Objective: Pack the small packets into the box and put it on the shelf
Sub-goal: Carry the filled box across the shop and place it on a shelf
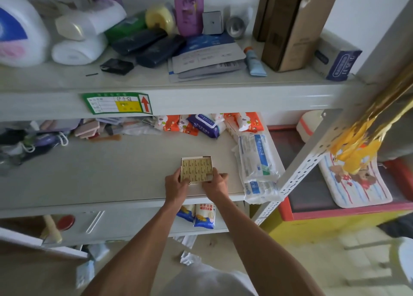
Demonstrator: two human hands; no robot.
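A small open white box (209,158) sits on the middle shelf (111,173), near its front edge. Inside it, several small beige packets (196,169) lie flat side by side and fill the top. My left hand (176,187) grips the box's near left corner, thumb on the packets. My right hand (214,184) holds the near right corner, fingers curled over the edge. Both forearms reach in from below.
Clear bags of masks (257,157) lie just right of the box. Tissue and wipe packs (205,123) crowd the back of this shelf, odds and ends its left. The upper shelf (201,101) carries bottles, pouches and cartons. A perforated upright post (312,159) stands to the right.
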